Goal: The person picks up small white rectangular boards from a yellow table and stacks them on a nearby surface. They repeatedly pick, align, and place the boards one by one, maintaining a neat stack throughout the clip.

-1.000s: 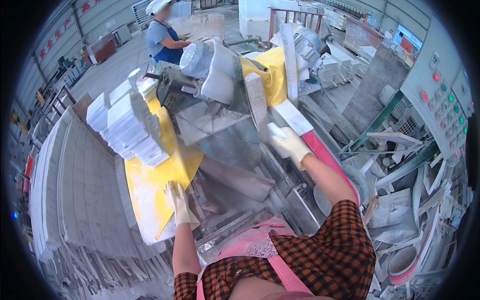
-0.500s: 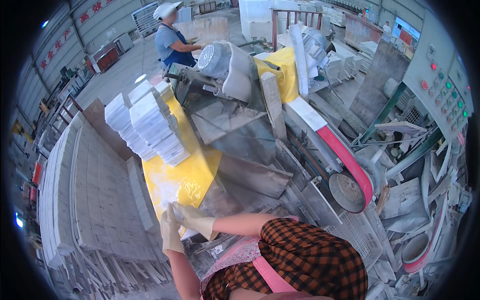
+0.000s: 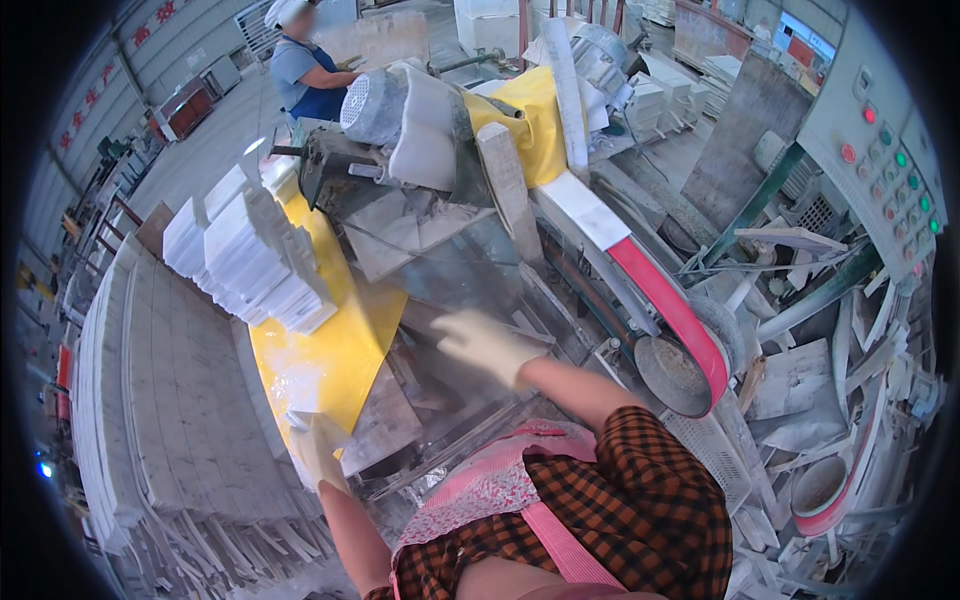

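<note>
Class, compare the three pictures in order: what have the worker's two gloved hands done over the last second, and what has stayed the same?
The right hand, first out by the red belt, swung across beside the left and now reaches over the grey machine bed, open and blurred. The left hand stayed low at the edge of the yellow sheet. Neither visibly holds anything. The stacked white tiles and the motor are unchanged.

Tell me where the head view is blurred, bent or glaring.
Head view: the right hand smears with motion blur; the left hand is softer too; straight edges like the red belt bow toward the dark fisheye rim; daylight glares off the yellow sheet.
</note>
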Demonstrator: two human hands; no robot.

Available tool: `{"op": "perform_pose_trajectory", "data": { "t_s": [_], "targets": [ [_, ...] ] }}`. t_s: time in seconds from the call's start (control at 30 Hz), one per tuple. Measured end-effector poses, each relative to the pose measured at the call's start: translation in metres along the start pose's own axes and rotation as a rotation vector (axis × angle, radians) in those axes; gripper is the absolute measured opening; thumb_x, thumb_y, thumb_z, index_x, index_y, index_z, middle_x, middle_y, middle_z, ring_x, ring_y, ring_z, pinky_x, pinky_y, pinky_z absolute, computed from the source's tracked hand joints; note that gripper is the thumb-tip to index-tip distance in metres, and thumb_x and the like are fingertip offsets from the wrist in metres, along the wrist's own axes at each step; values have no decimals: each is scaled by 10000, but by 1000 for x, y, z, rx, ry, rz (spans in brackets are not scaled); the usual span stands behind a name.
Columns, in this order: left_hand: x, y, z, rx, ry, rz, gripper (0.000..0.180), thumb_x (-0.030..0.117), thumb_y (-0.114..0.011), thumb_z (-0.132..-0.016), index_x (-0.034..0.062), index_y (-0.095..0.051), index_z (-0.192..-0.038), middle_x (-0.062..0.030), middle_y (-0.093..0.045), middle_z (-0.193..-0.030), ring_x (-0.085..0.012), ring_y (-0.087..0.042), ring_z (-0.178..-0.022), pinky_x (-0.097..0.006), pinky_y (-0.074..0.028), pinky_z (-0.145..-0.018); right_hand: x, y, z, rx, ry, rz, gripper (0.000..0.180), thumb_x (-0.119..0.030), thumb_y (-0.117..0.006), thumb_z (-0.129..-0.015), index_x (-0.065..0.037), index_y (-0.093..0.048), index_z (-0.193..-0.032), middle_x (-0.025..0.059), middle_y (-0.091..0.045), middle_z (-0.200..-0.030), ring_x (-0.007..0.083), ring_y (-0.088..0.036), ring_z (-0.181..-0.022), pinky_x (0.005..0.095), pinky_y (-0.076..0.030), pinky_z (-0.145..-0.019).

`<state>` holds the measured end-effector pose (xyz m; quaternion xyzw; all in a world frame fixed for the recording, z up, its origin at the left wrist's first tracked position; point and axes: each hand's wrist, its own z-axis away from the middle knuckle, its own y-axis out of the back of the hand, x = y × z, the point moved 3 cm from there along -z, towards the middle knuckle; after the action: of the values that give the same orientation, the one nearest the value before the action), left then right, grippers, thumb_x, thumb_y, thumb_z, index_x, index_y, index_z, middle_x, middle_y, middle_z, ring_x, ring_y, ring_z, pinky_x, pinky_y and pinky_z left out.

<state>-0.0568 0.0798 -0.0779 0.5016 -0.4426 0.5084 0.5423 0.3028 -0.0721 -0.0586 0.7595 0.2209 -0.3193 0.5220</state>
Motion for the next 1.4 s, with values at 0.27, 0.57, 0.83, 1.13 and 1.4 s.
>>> {"op": "perform_pose_trajectory", "data": {
  "t_s": [0.27, 0.57, 0.83, 1.13, 1.4],
  "targets": [
    [8, 5, -17, -163, 172, -203, 430, 148, -562, -941, 24, -505, -1349, -162, -644, -1174, -303, -681, -1047, -460, -597, -798, 151, 184, 62, 444, -190, 554, 485, -207, -650, -901, 27, -583, -1320, 224, -619, -1330, 387, -551, -1260, 468, -418, -1099],
    [12, -7, -3, 183, -59, -719, 493, 244, -575, -884, -42, -584, -1285, -231, -688, -1183, -361, -686, -1025, -432, -529, -887, 206, 157, 56, 369, -419, 855, 863, -318, -723, -876, 57, -325, -1543, 276, -354, -1592, 410, -298, -1506, 486, -212, -1266],
    [-7, -15, -2, 263, -143, -1099, 328, 369, -606, -904, 86, -770, -938, -196, -745, -903, -349, -722, -814, -491, -534, -710, 176, 151, 71, 327, -383, 752, 545, -211, -565, -1007, 67, -449, -1462, 238, -429, -1560, 350, -337, -1485, 438, -204, -1261],
    [29, -41, 23, 411, -9, -611, 161, 68, -587, -868, -12, -698, -952, -278, -715, -926, -439, -719, -917, -527, -556, -772, 153, 75, -18, 317, 20, 842, 563, -212, -586, -996, 87, -450, -1454, 264, -451, -1531, 377, -387, -1452, 456, -252, -1243],
    [21, -44, 19, 433, -9, -633, 159, -23, -670, -767, -23, -680, -926, -290, -706, -893, -452, -719, -917, -497, -568, -754, 97, 21, -62, 202, 203, 777, 581, -225, -598, -988, 87, -448, -1455, 264, -456, -1525, 381, -396, -1444, 461, -260, -1238]
  ]
}}
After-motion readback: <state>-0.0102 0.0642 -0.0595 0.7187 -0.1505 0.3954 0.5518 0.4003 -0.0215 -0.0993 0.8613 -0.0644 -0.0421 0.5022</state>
